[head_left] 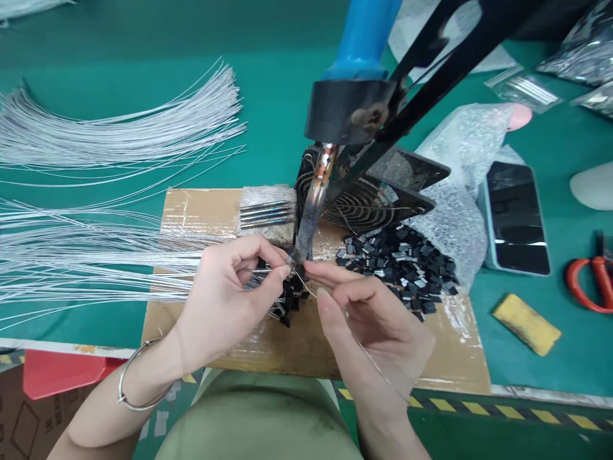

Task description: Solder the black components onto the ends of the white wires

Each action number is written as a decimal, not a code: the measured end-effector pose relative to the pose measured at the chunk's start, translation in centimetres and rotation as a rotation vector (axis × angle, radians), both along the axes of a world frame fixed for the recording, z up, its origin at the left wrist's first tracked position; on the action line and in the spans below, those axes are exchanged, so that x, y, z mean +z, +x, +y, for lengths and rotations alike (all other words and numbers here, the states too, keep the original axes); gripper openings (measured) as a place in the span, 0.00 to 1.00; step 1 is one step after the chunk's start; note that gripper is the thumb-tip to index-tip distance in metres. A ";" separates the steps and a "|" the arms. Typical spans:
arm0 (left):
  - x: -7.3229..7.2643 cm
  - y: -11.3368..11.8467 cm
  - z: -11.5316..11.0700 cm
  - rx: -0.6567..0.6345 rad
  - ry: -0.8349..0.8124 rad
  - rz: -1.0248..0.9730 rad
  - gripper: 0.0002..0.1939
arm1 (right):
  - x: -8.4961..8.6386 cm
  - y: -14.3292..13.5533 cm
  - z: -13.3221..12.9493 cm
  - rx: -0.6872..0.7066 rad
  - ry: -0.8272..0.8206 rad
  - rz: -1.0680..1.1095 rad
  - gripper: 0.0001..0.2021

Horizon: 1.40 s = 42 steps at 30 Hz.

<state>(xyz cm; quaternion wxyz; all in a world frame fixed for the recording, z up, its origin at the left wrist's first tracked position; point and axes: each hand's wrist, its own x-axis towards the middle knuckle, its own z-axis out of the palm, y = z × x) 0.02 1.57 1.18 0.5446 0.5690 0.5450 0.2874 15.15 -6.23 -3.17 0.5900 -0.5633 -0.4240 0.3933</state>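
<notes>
My left hand (pixel 237 291) pinches a thin white wire close to its end, just under the tip of a soldering iron (pixel 316 198) clamped in a black stand. Between the fingers of my right hand (pixel 373 319) runs a strand of solder wire (pixel 368 358), its end reaching the iron's tip. The small part at the meeting point is mostly hidden by the fingertips. Beneath my hands lie white wires with black connectors (pixel 288 299) on their ends. A heap of small black connectors (pixel 407 265) sits to the right of them on the cardboard (pixel 454 338).
Behind the iron stands a black fan (pixel 368 198), beside a block with several metal rods (pixel 267 215). A bundle of white wires (pixel 143 134) lies at back left. On the right are bubble wrap (pixel 460 153), a phone (pixel 517 217), a yellow sponge (pixel 527 324) and red-handled cutters (pixel 594 281).
</notes>
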 end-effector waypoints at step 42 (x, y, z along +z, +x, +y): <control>0.0 0.1 -0.1 0.021 0.015 0.032 0.05 | 0.1 -0.5 0.2 -0.021 0.031 -0.124 0.09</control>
